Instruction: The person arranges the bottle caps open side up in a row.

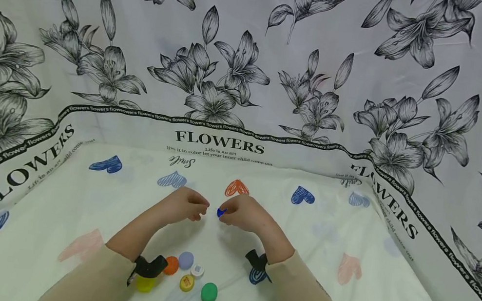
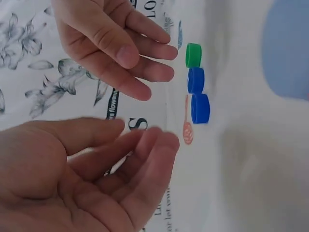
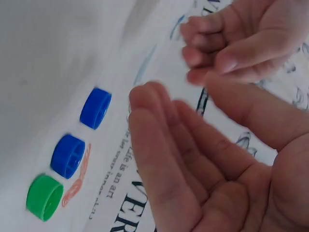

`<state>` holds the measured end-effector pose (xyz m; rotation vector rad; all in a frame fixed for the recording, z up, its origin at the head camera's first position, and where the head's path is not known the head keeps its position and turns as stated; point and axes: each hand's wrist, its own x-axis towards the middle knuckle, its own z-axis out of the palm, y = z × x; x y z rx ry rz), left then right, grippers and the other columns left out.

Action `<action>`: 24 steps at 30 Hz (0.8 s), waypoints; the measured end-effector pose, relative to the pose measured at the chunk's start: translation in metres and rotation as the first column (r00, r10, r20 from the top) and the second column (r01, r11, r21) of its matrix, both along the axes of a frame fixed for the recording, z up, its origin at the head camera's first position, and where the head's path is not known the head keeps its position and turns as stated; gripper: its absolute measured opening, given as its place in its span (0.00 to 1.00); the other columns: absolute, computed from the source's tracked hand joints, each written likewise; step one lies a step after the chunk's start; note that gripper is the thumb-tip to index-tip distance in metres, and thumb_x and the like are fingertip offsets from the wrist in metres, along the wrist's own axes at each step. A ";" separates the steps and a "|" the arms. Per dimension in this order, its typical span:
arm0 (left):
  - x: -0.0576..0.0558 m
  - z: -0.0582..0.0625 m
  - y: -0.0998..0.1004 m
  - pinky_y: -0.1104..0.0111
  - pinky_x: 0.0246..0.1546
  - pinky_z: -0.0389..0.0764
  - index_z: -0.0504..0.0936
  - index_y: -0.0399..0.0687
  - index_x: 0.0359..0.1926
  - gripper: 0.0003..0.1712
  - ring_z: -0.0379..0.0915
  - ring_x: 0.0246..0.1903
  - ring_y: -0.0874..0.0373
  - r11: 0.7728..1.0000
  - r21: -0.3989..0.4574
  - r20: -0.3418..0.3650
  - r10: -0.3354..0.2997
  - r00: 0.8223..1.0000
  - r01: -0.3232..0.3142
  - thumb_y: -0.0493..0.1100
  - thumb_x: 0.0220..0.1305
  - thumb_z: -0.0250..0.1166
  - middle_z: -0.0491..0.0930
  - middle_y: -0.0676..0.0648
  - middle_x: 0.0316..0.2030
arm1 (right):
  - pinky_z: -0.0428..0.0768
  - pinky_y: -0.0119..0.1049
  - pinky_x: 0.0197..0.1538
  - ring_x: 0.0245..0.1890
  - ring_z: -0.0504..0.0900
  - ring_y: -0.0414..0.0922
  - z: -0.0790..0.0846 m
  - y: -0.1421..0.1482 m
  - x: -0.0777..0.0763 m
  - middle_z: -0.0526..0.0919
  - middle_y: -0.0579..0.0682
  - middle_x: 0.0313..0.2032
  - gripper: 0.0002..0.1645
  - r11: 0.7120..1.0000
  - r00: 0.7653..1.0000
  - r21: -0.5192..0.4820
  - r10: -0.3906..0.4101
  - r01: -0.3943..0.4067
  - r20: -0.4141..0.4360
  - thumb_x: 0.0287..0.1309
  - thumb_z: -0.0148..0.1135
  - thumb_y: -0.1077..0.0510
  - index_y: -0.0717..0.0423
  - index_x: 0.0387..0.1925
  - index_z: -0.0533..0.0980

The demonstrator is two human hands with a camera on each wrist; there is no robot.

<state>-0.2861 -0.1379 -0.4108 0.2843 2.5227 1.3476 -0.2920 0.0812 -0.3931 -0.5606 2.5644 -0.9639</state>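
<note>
In the head view my left hand (image 1: 182,207) and right hand (image 1: 243,213) hover near each other over the white cloth, palms facing inward. Part of a blue bottle cap (image 1: 221,212) shows beside the right fingertips; the right hand covers the rest. Both wrist views reveal a short row on the cloth: a blue cap (image 2: 200,108), a second blue cap (image 2: 196,79) and a green cap (image 2: 193,55). The left hand is nearest the end blue cap. Thumb and loosely bent fingers stand apart on each hand, and neither holds anything.
Nearer my body lie an orange cap (image 1: 171,265), a lavender cap (image 1: 186,260), a white cap (image 1: 197,270), a gold-yellow cap (image 1: 187,282), another green cap (image 1: 209,293) and a bright yellow cap (image 1: 145,284) partly under the left wrist. A flower-printed curtain (image 1: 238,13) rises behind.
</note>
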 end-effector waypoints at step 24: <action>0.078 -0.015 -0.007 0.64 0.31 0.77 0.79 0.42 0.33 0.14 0.71 0.28 0.54 0.964 -0.254 -0.029 -0.087 0.996 0.077 0.32 0.50 0.78 0.76 0.49 0.28 | 0.77 0.28 0.38 0.30 0.76 0.37 -0.031 -0.051 0.045 0.79 0.39 0.27 0.13 0.949 0.953 0.133 0.295 -0.285 -0.066 0.50 0.80 0.62 0.49 0.33 0.81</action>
